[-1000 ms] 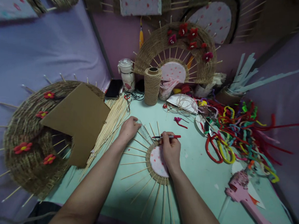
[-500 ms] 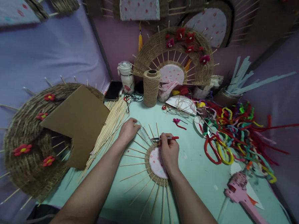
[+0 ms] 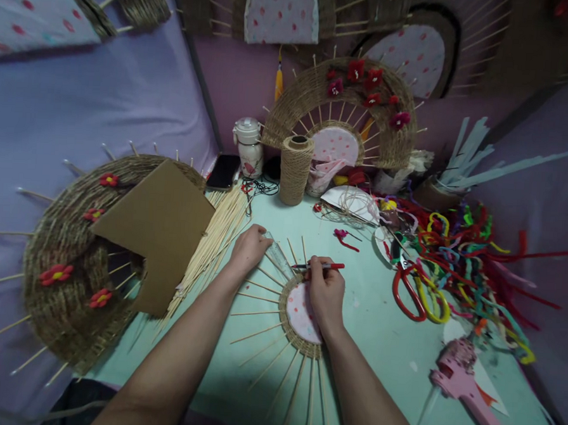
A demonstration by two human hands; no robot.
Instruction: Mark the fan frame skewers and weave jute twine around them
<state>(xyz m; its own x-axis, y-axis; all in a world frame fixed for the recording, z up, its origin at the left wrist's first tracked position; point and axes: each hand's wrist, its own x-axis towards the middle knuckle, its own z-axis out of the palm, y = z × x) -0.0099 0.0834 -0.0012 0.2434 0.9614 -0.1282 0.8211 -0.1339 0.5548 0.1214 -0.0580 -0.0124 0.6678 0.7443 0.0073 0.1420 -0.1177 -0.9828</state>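
Observation:
Pinched in the fingers of my left hand (image 3: 250,249) is the far end of a clear ruler (image 3: 280,257), laid along the sticks at the upper left of a small woven half-round fan (image 3: 302,315). Thin sticks spread out from its twine rim, and spotted white cloth covers its middle. My right hand (image 3: 326,294) grips a red pen (image 3: 331,266), whose dark tip points left at the ruler's lower end. That hand rests over the fan's right edge and covers part of it.
Left lie a large woven fan (image 3: 73,239), brown cardboard (image 3: 159,225) and loose sticks (image 3: 216,234). A twine spool (image 3: 295,172) and a bottle (image 3: 249,147) stand behind. Scissors (image 3: 410,292), coloured pipe cleaners (image 3: 472,260) and a pink glue gun (image 3: 465,380) are on the right.
The whole view has shifted slightly, so everything appears a little further right. Both hands keep their holds on the ruler and the pen, with little visible movement.

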